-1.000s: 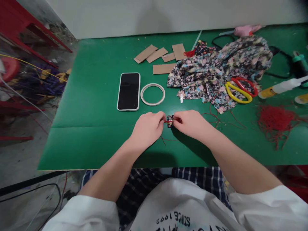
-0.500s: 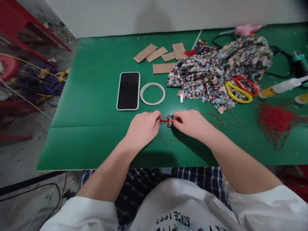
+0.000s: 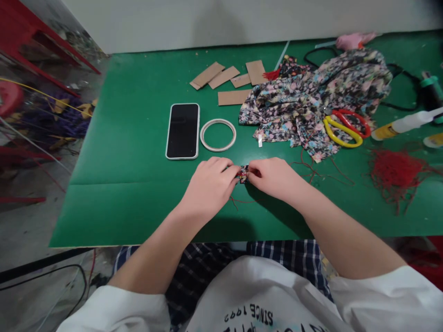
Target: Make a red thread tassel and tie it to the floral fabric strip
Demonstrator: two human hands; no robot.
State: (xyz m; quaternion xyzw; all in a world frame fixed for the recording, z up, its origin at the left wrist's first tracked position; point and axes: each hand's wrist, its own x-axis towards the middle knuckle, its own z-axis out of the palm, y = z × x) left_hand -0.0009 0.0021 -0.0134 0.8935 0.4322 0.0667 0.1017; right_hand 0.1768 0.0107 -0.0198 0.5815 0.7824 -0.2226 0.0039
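Observation:
Between my two hands lies a small piece of dark floral fabric (image 3: 244,174) with red thread across its middle. My right hand (image 3: 272,176) pinches its right side, thumb and forefinger pressed together. My left hand (image 3: 212,184) has its fingertips closed on the left edge of the same piece; the fingers cover the red thread there. A loose red thread (image 3: 244,201) trails on the green table (image 3: 121,207) just below the hands.
A phone (image 3: 183,131) and a tape roll (image 3: 218,135) lie beyond my left hand. Cardboard pieces (image 3: 234,97) sit farther back. To the right are crumpled floral cloth (image 3: 294,106), scissors (image 3: 342,133), a glue bottle (image 3: 398,125), a red thread heap (image 3: 394,173) and a pink glue gun (image 3: 355,41).
My left hand has moved right along the red thread, up to the fabric's left edge, covering the stretch of thread that showed before. My right hand stays in place.

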